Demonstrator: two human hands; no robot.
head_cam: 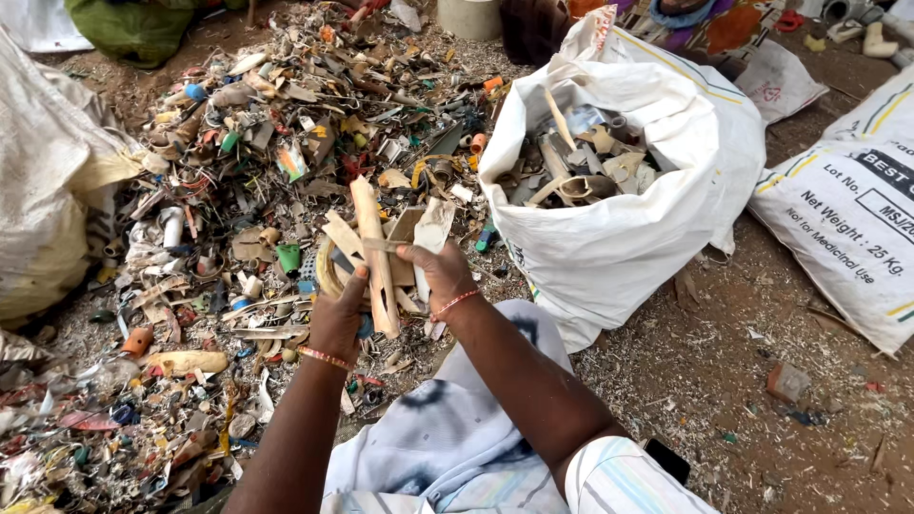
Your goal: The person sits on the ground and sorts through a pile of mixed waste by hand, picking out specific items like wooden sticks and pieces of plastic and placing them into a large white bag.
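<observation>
bare dirt ground [724, 381] in daylight, apparently outdoors.

Single head-worn view — looking steeply down and forward over the wearer's forearms, close to the raised hands; beyond them lie a heap of mixed plastic scrap [267, 190] and an open white woven sack [619, 190].

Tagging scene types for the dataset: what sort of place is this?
Likely an outdoor scrap-sorting yard on bare ground. A heap of mixed plastic scrap covers the dirt, a white woven sack holds beige offcuts, and both hands, left hand and right hand, hold beige plastic strips.
</observation>
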